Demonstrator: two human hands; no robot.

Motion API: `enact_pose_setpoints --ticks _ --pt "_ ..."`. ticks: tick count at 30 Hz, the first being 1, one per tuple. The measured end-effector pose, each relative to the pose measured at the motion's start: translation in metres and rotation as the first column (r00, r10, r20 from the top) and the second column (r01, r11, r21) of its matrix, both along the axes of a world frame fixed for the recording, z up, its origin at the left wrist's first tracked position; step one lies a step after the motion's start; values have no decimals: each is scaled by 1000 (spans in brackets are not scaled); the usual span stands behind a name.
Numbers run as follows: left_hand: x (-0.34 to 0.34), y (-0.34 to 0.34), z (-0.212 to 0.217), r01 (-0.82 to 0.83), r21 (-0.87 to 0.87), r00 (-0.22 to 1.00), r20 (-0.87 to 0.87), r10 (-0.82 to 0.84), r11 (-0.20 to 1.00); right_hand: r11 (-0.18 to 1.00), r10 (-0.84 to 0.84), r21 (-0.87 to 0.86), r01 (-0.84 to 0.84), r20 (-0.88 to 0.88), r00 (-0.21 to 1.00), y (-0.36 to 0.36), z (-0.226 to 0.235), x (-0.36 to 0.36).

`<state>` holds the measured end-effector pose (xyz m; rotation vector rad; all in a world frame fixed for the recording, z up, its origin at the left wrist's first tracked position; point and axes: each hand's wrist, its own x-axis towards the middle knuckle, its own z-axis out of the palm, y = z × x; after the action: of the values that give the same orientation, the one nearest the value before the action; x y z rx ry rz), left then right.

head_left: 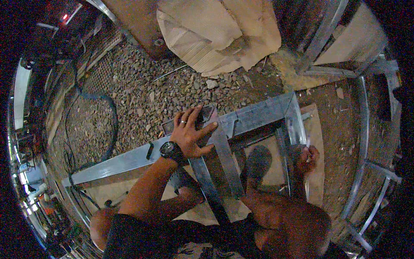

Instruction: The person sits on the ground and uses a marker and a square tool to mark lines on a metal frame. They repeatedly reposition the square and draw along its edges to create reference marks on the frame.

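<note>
A frame of shiny square metal tubing (116, 160) lies across in front of me, with crossbars running toward my legs. My left hand (192, 133) rests on the long far bar where a crossbar meets it, fingers spread, with a watch on its wrist. Beyond its fingertips is a dark flat piece with a pale edge (208, 114), partly covered by the hand. At the frame's right end, my right hand (307, 159) is closed in a pinch around what looks like a thin whitish stick (308, 146), beside the end tube. Blur hides its exact kind.
Gravel (142, 99) covers the ground beyond the frame, with a thin rod (170, 73) on it. A dark cable (114, 116) curves at the left. Torn cardboard (215, 36) lies at the far side. Another metal frame (364, 129) stands at the right.
</note>
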<state>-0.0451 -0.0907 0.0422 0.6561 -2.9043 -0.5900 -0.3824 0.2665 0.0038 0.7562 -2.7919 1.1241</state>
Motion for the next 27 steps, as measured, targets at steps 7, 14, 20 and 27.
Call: enact_pose_setpoints --ticks 7,14,20,27 --pt "3 -2 -5 7 -6 1000 -19 -7 1000 971 -47 -220 89 188 981 -50 57 31" --pt "0 -1 -10 10 31 999 36 -11 999 868 496 -151 -472 238 835 -154 123 77" --pt "1 0 -7 5 17 998 55 -6 1000 783 618 -159 -601 310 723 -178 118 97" --pt "0 -2 -1 -5 23 998 67 3 1000 876 471 -250 -413 259 843 -165 110 88"
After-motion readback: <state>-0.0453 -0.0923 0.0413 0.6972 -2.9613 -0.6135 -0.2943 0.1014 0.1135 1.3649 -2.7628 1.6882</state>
